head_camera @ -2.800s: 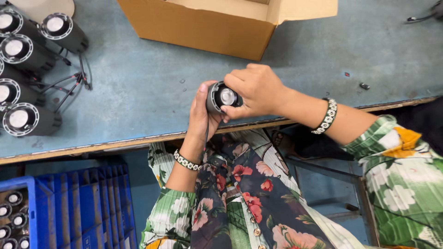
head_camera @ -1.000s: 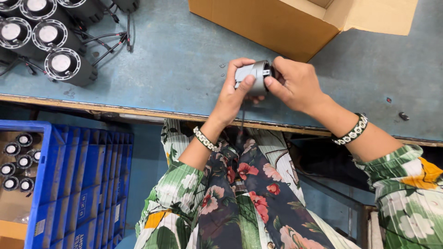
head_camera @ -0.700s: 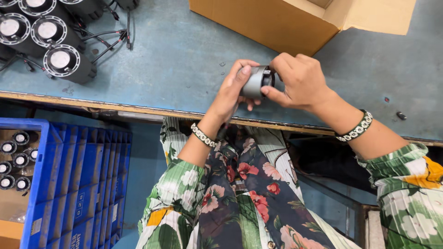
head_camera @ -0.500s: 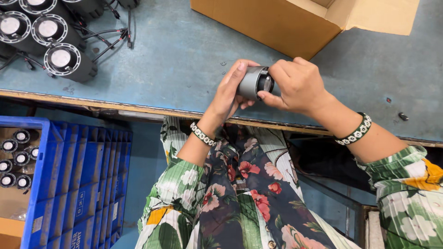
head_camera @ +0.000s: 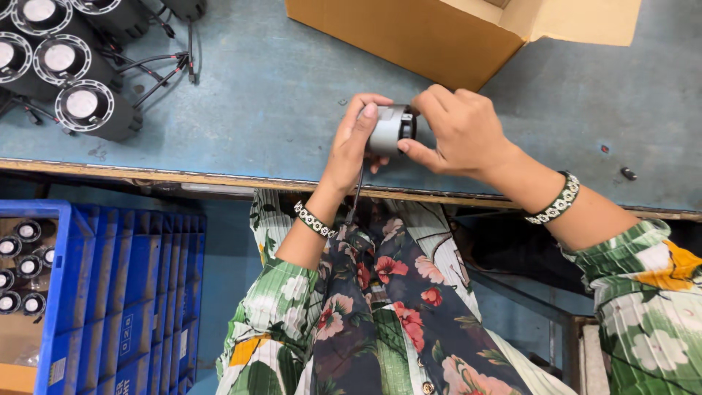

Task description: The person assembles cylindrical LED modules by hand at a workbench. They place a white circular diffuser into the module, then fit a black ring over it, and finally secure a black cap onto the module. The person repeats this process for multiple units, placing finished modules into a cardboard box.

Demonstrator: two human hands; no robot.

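Crates first: blue crate (head_camera: 117,292) at eight o'clock holds small round lamps (head_camera: 20,267), partly cut off. Both hands, left hand (head_camera: 355,143) and right hand (head_camera: 457,132), grip a grey cylindrical lamp housing (head_camera: 386,130) over the table edge (head_camera: 219,178), cord dangling. Cardboard box (head_camera: 409,36) at twelve, contents hidden.

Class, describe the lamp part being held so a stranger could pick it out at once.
Start at the cardboard box on the blue-grey table. Just below it, the left hand and right hand grip one small grey cylinder. Unlike the black lamps standing far left, it is lifted, sideways.
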